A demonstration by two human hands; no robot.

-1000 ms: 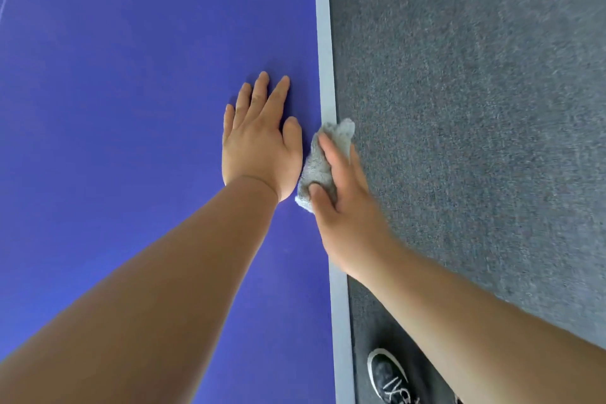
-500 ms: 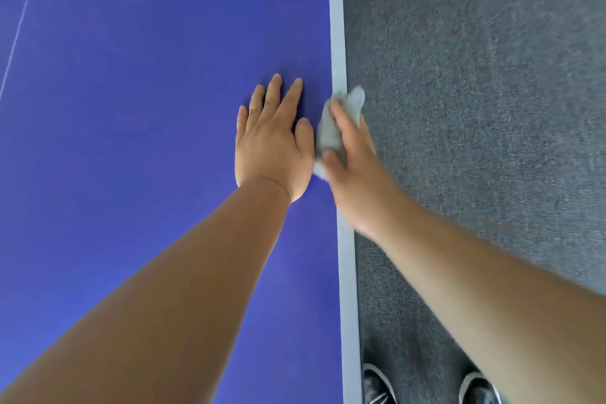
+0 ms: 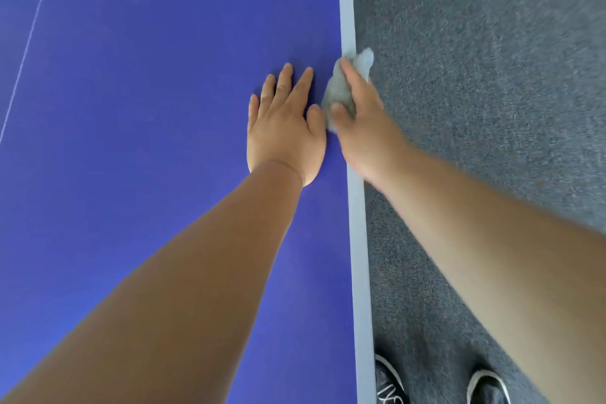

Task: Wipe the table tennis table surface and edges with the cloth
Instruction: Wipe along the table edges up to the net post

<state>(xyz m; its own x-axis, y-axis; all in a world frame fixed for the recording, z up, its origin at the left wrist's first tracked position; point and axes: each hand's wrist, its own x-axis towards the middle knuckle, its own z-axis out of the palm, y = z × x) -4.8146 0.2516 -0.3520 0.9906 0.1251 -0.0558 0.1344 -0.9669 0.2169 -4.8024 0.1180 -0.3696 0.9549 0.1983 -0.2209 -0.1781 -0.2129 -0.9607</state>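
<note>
The blue table tennis table (image 3: 147, 108) fills the left of the view, with its pale edge strip (image 3: 355, 239) running top to bottom. My left hand (image 3: 285, 128) lies flat on the blue top, fingers straight, close to the edge. My right hand (image 3: 360, 121) grips a bunched grey cloth (image 3: 339, 92) and holds it against the edge strip, with the thumb on the table side and the fingers over the outer side. A tuft of the cloth sticks out past the fingertips.
Grey carpet (image 3: 492, 75) covers the floor to the right of the table. My two dark shoes (image 3: 388, 384) (image 3: 488, 387) stand on it at the bottom, beside the edge. A thin white line (image 3: 29, 39) crosses the table's far left.
My right hand has slid the cloth away from me along the edge strip. The left hand has kept flat on the table, shifting forward with it as I stepped along.
</note>
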